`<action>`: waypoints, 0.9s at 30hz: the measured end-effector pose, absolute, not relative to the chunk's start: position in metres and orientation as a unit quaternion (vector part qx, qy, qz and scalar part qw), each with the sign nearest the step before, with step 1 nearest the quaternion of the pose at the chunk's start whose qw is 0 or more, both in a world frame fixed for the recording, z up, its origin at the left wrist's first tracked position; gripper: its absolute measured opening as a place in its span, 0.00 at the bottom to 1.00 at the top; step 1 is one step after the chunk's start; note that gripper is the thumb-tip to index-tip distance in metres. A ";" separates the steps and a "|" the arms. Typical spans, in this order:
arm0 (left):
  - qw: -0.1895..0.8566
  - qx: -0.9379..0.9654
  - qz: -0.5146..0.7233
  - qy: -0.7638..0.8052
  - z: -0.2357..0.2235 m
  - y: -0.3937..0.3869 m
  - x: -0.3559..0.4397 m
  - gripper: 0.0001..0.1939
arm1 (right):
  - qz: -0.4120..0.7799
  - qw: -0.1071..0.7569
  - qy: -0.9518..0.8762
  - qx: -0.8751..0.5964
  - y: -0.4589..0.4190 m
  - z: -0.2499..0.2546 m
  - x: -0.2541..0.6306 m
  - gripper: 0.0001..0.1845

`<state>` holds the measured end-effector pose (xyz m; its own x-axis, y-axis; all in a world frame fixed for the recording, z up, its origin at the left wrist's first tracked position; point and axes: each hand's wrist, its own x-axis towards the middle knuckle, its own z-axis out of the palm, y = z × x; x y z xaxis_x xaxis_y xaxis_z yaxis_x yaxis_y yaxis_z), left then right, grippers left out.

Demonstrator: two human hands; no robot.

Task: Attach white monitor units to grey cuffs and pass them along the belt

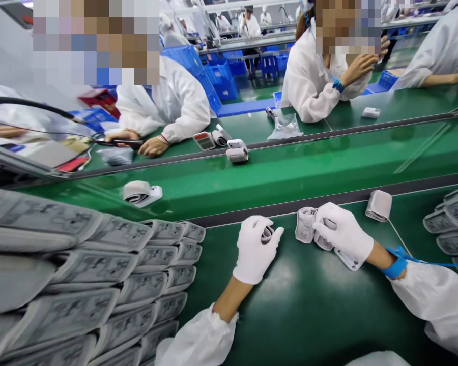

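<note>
My left hand [253, 250], in a white glove, curls round a rolled grey cuff [266, 234], most of which the palm hides. To the right, my gloved right hand [344, 232] has its thumb and fingers closed on another rolled grey cuff [322, 241]. A rolled cuff with printed markings [305, 224] sits directly left of those fingers. Under the heel of the right hand, a white plastic unit [350, 261] lies on the dark green work surface [290, 310], partly covered. Farther right stands one more rolled cuff [379, 205], apart from the hand.
Stacked rows of grey cuffs [87, 269] fill the left side; another stack [456, 218] stands at the right edge. A green conveyor belt [259, 175] runs across, carrying a cuff with a white unit [141, 193]. Co-workers in white sleeves [183, 101] sit opposite.
</note>
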<state>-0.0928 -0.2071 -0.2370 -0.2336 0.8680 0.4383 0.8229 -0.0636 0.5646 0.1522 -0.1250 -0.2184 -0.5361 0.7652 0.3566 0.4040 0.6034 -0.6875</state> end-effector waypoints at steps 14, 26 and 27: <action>-0.067 0.759 0.178 0.622 -0.161 -0.225 -0.041 0.28 | 0.185 0.418 -0.852 -0.257 -0.134 -0.204 0.156 0.25; 0.094 0.701 0.118 0.697 -0.175 -0.207 -0.098 0.27 | 0.411 0.408 -0.674 -0.458 -0.110 -0.166 0.185 0.14; 0.094 0.701 0.126 0.695 -0.177 -0.208 -0.107 0.27 | 0.371 0.375 -0.708 -0.469 -0.109 -0.160 0.191 0.12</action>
<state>-0.1075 -0.2085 -0.1773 0.0016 0.9989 0.0465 0.9517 -0.0158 0.3066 0.1914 -0.1090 -0.1597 -0.2777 0.9431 0.1831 0.3853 0.2839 -0.8780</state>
